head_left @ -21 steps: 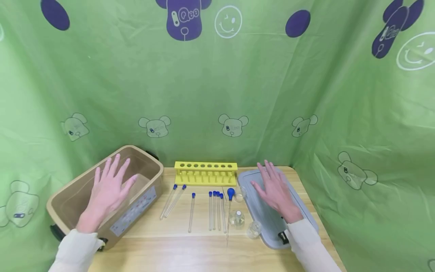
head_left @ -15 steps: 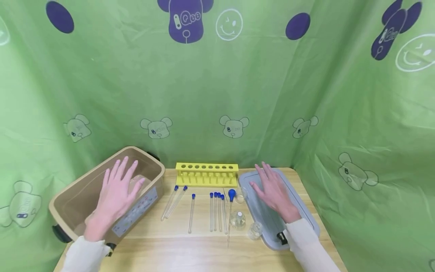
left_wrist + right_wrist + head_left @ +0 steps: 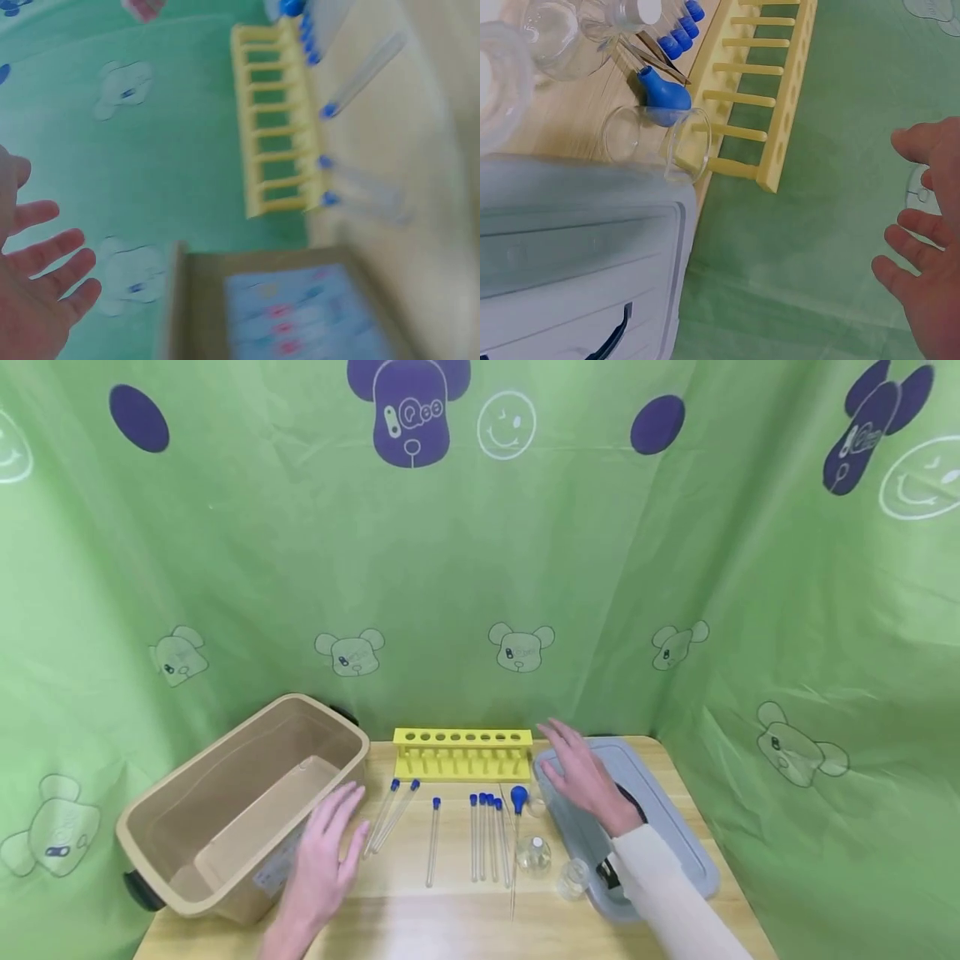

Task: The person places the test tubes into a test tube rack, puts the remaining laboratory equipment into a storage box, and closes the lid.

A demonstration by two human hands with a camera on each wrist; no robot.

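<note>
My left hand (image 3: 318,864), fingers straight and spread, is held over the table just right of the brown storage bin (image 3: 240,747) and holds nothing. My right hand (image 3: 583,779) hovers over the grey-blue lid (image 3: 660,802), fingers extended, with nothing in its grasp. Between the hands stands a yellow test tube rack (image 3: 462,745) without tubes in it. In front of it lie several blue-capped test tubes (image 3: 432,843). A blue-bulbed dropper (image 3: 519,799) lies beside them. In the right wrist view a clear glass beaker (image 3: 656,142) sits by the lid's corner.
A round glass flask (image 3: 535,857) with a white stopper and a small clear jar (image 3: 573,879) stand left of the lid. The bin takes up the table's left side. A green patterned curtain (image 3: 450,552) encloses the back and sides.
My left hand has moved right and down, from over the bin to beside it. My right hand has shifted slightly left over the lid. The objects on the table stay put.
</note>
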